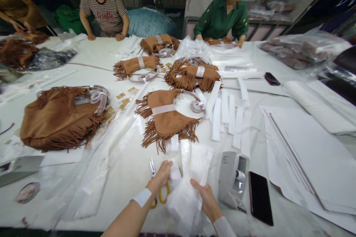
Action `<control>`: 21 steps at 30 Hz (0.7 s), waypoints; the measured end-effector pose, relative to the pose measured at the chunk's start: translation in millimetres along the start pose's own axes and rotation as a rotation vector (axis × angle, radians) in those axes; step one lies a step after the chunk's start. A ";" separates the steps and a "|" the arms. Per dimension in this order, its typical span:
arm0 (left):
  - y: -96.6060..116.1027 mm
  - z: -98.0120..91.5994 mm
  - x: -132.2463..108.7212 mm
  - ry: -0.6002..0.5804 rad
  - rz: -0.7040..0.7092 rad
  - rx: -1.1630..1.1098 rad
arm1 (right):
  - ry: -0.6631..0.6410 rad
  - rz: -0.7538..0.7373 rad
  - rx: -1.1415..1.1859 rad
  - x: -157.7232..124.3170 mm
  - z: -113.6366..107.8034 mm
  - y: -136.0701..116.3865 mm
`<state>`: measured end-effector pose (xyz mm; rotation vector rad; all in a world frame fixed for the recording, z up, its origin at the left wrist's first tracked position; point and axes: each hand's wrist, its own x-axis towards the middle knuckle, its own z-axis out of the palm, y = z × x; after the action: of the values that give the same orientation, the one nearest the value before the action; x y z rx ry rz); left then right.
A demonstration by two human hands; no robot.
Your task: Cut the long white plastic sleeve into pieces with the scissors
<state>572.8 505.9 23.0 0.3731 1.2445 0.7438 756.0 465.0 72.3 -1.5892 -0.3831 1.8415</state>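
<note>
Near the front edge, my right hand (205, 197) grips a crumpled, translucent white plastic sheet (194, 166), thumb on top. On the sheet's left side, my left hand (164, 173) is closed on a white strip (175, 172); its fingertips are partly hidden. Scissors with yellow handles (164, 193) lie beneath my left wrist, blades pointing away. Just beyond the sheet rests a brown fringed handbag (164, 116) with a pale band around its body and its strap wrapped in film. To the right of my right hand stands a grey tape dispenser (229, 177).
A black phone (260, 198) lies right of the dispenser. White strips (225, 107) are scattered beyond it. More brown bags (59, 118) sit left and further back. Large white sheets (314, 148) cover the right side. Several people are across the table, one in a green shirt (222, 18).
</note>
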 end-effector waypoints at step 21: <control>-11.7 35.1 -8.1 -0.230 -0.153 0.138 | -0.090 -0.102 -0.026 -45.1 0.1 -40.4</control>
<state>608.4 496.8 32.0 0.4581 1.0952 0.4712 769.3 465.5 131.4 -1.4790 -0.5211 1.8412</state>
